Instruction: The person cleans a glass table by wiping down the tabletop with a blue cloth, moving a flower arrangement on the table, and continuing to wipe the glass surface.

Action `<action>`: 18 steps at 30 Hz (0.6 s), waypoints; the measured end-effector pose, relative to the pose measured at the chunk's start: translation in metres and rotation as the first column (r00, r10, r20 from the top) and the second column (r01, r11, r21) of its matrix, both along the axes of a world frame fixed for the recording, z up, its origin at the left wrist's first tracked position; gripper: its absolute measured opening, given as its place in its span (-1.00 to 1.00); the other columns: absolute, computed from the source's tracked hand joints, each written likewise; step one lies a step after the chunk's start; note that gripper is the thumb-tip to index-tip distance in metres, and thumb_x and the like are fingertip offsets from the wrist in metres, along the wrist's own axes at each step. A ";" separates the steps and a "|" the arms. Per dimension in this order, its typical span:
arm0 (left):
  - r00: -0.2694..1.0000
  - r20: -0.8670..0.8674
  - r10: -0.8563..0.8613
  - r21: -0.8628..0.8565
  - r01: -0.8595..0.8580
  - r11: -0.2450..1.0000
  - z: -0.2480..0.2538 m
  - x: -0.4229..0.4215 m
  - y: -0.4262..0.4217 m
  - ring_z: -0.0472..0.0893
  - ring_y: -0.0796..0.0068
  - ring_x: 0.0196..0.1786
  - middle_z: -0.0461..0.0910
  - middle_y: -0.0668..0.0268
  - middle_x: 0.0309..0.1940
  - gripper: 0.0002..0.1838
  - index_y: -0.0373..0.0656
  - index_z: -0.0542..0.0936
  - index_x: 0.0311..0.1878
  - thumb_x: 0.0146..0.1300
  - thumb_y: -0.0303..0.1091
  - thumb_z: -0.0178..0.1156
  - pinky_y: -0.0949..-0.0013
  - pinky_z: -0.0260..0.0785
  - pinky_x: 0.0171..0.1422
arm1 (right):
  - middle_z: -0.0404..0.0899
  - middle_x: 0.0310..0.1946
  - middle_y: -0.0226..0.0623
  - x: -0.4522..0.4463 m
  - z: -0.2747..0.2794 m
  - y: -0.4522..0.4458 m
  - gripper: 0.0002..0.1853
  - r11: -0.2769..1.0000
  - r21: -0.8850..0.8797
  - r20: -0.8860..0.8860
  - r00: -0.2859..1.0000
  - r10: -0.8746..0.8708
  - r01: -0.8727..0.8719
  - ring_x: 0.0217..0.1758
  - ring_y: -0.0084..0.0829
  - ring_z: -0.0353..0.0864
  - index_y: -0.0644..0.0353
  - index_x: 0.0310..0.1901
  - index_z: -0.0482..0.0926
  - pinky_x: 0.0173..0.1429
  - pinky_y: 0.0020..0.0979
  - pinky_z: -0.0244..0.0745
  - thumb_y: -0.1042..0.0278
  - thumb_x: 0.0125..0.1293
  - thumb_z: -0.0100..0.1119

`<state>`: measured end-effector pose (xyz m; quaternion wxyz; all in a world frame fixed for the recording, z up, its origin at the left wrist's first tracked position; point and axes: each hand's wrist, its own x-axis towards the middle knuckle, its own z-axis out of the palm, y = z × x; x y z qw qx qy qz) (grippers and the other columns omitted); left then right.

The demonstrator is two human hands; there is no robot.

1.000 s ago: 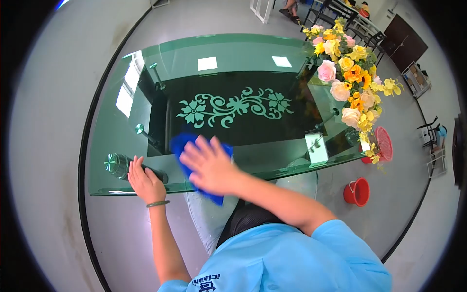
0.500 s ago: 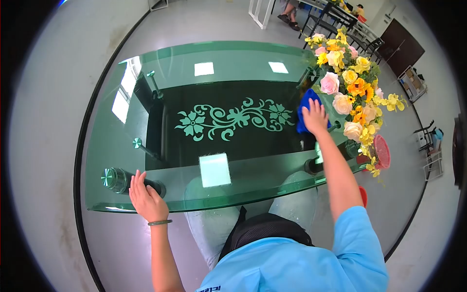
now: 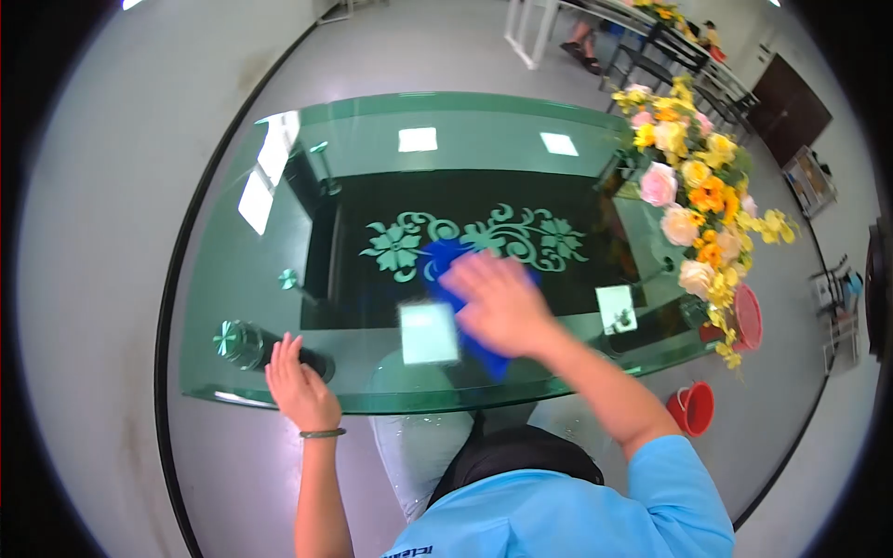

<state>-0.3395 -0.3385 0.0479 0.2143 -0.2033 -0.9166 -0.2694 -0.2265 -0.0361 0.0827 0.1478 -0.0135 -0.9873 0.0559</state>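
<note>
Under my right hand (image 3: 498, 302), which is smeared by motion, a blue cloth (image 3: 486, 358) lies against the glass tabletop (image 3: 233, 307). The palm faces down and presses the cloth over the lower middle of the etched flower pattern (image 3: 391, 247), hiding part of it. My left hand (image 3: 302, 386) rests at the near left edge of the glass, fingers stretched out and holding nothing, with a bracelet on the wrist. Beside it, a thick round table leg (image 3: 244, 344) shows through the glass.
A large arrangement of yellow, pink and orange flowers (image 3: 698, 200) stands at the table's right end. A red bucket (image 3: 691, 409) and a pink basket (image 3: 747, 318) are at the right. Black chairs (image 3: 651, 60), a white-legged table (image 3: 539, 33) and a person's feet (image 3: 583, 56) appear farther back.
My right hand has swept the blue cloth from the table's right end leftward and nearer, to the middle. The left hand stays at its edge. The view has shifted slightly, showing more of the red bucket.
</note>
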 end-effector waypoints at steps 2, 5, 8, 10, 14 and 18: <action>1.000 -0.025 0.001 0.044 0.000 0.999 0.003 0.001 0.003 0.39 0.15 0.37 0.51 0.22 0.23 -0.59 -0.15 0.53 0.14 0.24 -0.54 -0.09 0.06 0.02 0.51 | 0.35 0.31 -0.20 -0.001 0.000 0.065 -0.55 0.948 0.079 -0.110 0.948 -0.298 0.307 0.37 0.01 0.27 0.04 0.16 0.48 0.31 0.14 0.21 0.16 0.24 0.00; 1.000 -0.018 0.015 0.073 -0.013 0.997 0.005 0.001 0.004 0.41 0.15 0.35 0.52 0.19 0.21 -0.59 -0.16 0.54 0.13 0.22 -0.55 -0.08 0.07 0.09 0.48 | 0.08 0.50 -0.21 -0.018 -0.034 0.152 -0.38 0.789 0.019 0.089 0.785 -0.613 0.614 0.56 -0.02 -0.02 -0.04 0.44 0.18 0.49 0.21 -0.07 -0.06 0.41 -0.17; 0.999 -0.024 0.031 0.107 -0.028 0.994 0.003 0.001 0.005 0.42 0.16 0.34 0.53 0.20 0.20 -0.59 -0.17 0.54 0.12 0.21 -0.56 -0.07 0.09 0.11 0.47 | 0.02 0.52 -0.23 -0.065 -0.035 0.130 -0.35 0.753 0.026 0.128 0.745 -0.655 0.657 0.57 0.01 -0.06 -0.08 0.47 0.12 0.50 0.25 -0.15 -0.13 0.42 -0.25; 0.999 -0.037 0.036 0.131 -0.031 0.991 0.003 0.000 0.005 0.42 0.16 0.34 0.53 0.20 0.20 -0.59 -0.17 0.54 0.12 0.20 -0.56 -0.06 0.09 0.12 0.47 | 0.05 0.51 -0.22 -0.091 -0.023 0.063 -0.37 0.888 0.069 0.126 0.879 -0.459 0.454 0.54 0.03 -0.04 -0.05 0.44 0.17 0.47 0.29 -0.12 -0.08 0.40 -0.21; 0.997 -0.058 0.055 0.143 -0.046 0.989 0.003 0.001 0.004 0.44 0.16 0.32 0.54 0.20 0.18 -0.58 -0.16 0.54 0.12 0.19 -0.58 -0.05 0.11 0.17 0.44 | 0.13 0.47 -0.16 -0.093 -0.024 -0.083 -0.39 0.998 0.005 0.017 0.997 0.070 -0.070 0.53 0.05 -0.01 -0.01 0.42 0.23 0.49 0.23 -0.12 -0.02 0.37 -0.10; 0.995 -0.098 0.010 0.187 0.009 0.982 0.000 -0.001 -0.001 0.44 0.14 0.32 0.54 0.18 0.18 -0.61 -0.16 0.53 0.13 0.23 -0.53 -0.01 0.10 0.15 0.45 | 0.14 0.47 -0.12 -0.045 -0.015 -0.156 -0.36 0.927 -0.178 -0.007 0.943 0.334 -0.330 0.56 0.00 -0.03 0.08 0.39 0.29 0.52 0.22 -0.21 -0.03 0.34 0.01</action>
